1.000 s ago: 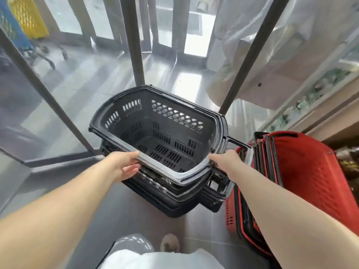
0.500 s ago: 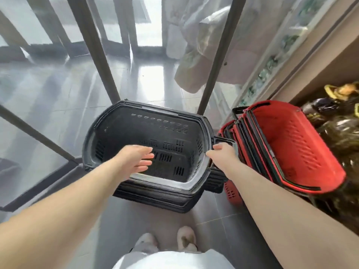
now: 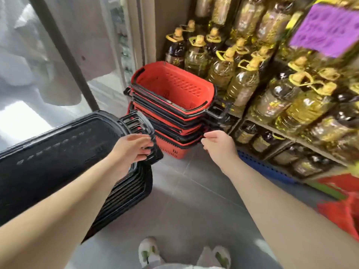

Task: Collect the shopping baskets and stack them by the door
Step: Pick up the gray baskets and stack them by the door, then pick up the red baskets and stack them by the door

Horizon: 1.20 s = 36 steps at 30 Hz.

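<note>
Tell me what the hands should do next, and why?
Probably nudge the black stack snug against the red stack: the left hand is at its handles, the right hand is by the red rims, and floor shows between their bases.

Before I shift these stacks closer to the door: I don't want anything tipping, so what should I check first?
1. Left hand grips the handles of the black basket stack: cannot tell; the fingers reach them, but blur hides any curl.
2. Right hand free: ok; it holds nothing, beside the red basket stack.
3. Red basket stack level: not ok; its top baskets sit tilted and offset.
4. Black basket stack nested: ok.
5. Clearance from the oil bottles: not ok; the red basket stack stands close beside their shelf.
6. Floor underfoot bare: ok.
</note>
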### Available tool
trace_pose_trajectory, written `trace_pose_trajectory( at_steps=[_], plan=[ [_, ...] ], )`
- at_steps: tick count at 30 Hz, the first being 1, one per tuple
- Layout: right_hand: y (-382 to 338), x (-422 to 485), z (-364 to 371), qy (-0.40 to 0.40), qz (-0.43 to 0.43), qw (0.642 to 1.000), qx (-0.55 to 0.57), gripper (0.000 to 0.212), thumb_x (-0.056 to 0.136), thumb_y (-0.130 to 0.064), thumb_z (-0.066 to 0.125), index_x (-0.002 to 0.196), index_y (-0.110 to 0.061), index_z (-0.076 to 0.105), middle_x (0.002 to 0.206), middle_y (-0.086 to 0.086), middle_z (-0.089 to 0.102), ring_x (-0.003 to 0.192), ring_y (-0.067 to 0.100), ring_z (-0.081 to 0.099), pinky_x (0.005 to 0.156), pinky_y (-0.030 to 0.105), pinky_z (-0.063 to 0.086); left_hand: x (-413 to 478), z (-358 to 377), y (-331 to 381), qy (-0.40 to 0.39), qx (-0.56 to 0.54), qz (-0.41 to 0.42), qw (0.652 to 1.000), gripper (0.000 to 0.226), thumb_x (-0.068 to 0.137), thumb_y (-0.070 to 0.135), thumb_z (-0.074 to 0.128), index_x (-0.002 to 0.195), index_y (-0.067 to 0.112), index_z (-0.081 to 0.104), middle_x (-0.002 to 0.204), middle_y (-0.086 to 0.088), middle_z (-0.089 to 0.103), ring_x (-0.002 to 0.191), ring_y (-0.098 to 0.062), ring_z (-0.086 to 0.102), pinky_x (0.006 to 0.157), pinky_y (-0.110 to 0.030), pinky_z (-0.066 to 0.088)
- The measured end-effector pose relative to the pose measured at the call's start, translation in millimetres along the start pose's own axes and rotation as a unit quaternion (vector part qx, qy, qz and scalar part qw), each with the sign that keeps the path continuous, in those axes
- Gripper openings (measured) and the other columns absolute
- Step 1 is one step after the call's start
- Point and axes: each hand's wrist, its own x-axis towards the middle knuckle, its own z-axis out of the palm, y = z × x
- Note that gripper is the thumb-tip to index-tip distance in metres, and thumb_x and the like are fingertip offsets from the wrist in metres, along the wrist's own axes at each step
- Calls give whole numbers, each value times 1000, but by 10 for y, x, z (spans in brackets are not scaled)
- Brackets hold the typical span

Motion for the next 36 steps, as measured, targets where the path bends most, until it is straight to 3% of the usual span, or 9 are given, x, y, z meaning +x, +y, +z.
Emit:
trace_pose_trajectory(
  at_steps=[3, 7, 13, 19, 23, 26, 28, 32, 36],
  plan=[
    [384, -216, -677, 68, 37, 996, 36, 11, 78, -24, 64, 85, -32, 61, 81, -5, 68, 79, 23, 68, 76, 43, 57, -188, 655, 70, -68, 38, 24, 997, 6, 92, 20, 61, 92, 21, 67, 89, -1, 73, 72, -15, 64, 72, -28, 52],
    [1087, -540, -1668, 163, 84, 981, 62, 9, 71, -28, 62, 72, -36, 58, 83, -5, 70, 81, 22, 68, 77, 43, 57, -596, 1772, 44, -147, 89, 48, 984, 6, 90, 20, 61, 87, 20, 66, 83, 2, 72, 64, -10, 64, 62, -22, 52],
    [2393, -1260, -3135, 269, 154, 945, 107, 11, 75, -12, 66, 79, -21, 63, 67, -3, 63, 69, 27, 62, 69, 44, 52, -1404, 3558, -298, -270, 145, 47, 951, 5, 91, 19, 60, 91, 20, 65, 89, -1, 71, 75, -16, 63, 74, -28, 52],
    [3361, -2095, -4320, 358, 190, 911, 69, 17, 76, -16, 68, 93, -12, 72, 78, 3, 67, 76, 22, 62, 71, 36, 48, -2176, 5077, -659, -360, 197, 48, 911, 5, 89, 21, 64, 94, 20, 65, 88, -1, 72, 70, -13, 63, 68, -27, 52],
    [3700, -2368, -4805, 396, 215, 887, 95, 8, 78, -15, 67, 77, -22, 65, 82, 11, 70, 80, 29, 64, 74, 44, 50, -2430, 5848, -772, -406, 237, 53, 881, 3, 88, 21, 65, 85, 22, 66, 85, 1, 72, 63, -11, 61, 68, -27, 51],
    [3985, -2412, -5157, 424, 219, 873, 101, 2, 76, -9, 64, 76, -7, 64, 83, 24, 68, 78, 33, 65, 75, 49, 51, -2497, 6492, -868, -436, 259, 51, 861, 3, 88, 21, 65, 85, 22, 65, 78, 4, 71, 62, -11, 61, 67, -27, 50],
    [4193, -2364, -5408, 438, 226, 865, 96, 15, 74, -13, 61, 75, 1, 64, 79, 27, 65, 77, 41, 64, 75, 52, 52, -2486, 6947, -937, -458, 275, 47, 844, 1, 88, 20, 65, 87, 21, 65, 77, 4, 71, 62, -12, 61, 66, -26, 50],
    [4530, -2143, -5954, 451, 258, 847, 109, 2, 68, -24, 65, 67, -22, 63, 70, 1, 63, 80, 35, 66, 78, 45, 52, -2411, 7907, -1009, -493, 306, 39, 813, 4, 87, 21, 65, 84, 21, 66, 81, 2, 72, 63, -14, 61, 66, -27, 50],
    [4940, -1898, -6496, 449, 308, 829, 131, 29, 77, -4, 61, 65, -30, 55, 74, 1, 60, 80, 28, 61, 77, 42, 48, -2381, 8805, -1054, -500, 335, 32, 798, 3, 86, 20, 67, 84, 21, 67, 80, 2, 72, 63, -13, 62, 67, -28, 51]
  ],
)
